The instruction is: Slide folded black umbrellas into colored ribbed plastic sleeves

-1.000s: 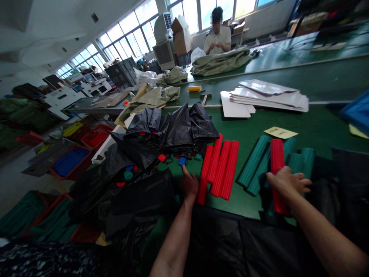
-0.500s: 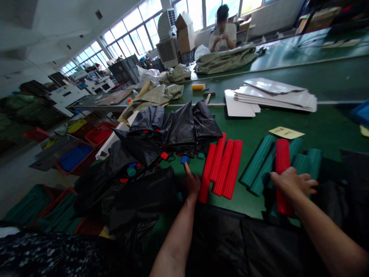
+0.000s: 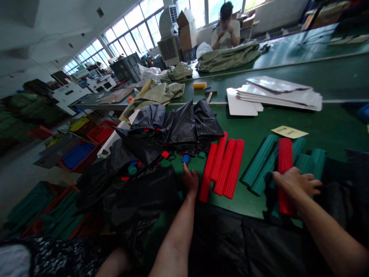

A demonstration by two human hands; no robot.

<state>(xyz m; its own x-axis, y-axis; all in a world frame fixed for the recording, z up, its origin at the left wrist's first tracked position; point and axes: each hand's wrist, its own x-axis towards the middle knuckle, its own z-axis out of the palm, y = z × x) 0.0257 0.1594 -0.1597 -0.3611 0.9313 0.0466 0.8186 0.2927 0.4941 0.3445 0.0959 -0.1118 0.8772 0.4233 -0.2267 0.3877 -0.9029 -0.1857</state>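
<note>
Our left hand (image 3: 190, 181) rests near the table's close edge, index finger pointing forward and the other fingers loosely curled, holding nothing we can see. It lies just beside four red ribbed tubes (image 3: 225, 169) and near a small blue plastic piece (image 3: 186, 159). Our right hand (image 3: 296, 182) lies across a single red ribbed tube (image 3: 285, 154), fingers spread; we cannot tell whether it grips. That tube lies among teal ribbed tubes (image 3: 259, 161). To our left spreads crumpled black fabric (image 3: 144, 196). Farther along the green work table (image 3: 325, 130) lie a yellow note (image 3: 289, 132) and a stack of white sheets (image 3: 276, 92). Beyond, a co-worker (image 3: 226, 34) sits behind an olive fabric bundle (image 3: 227, 57).
</note>
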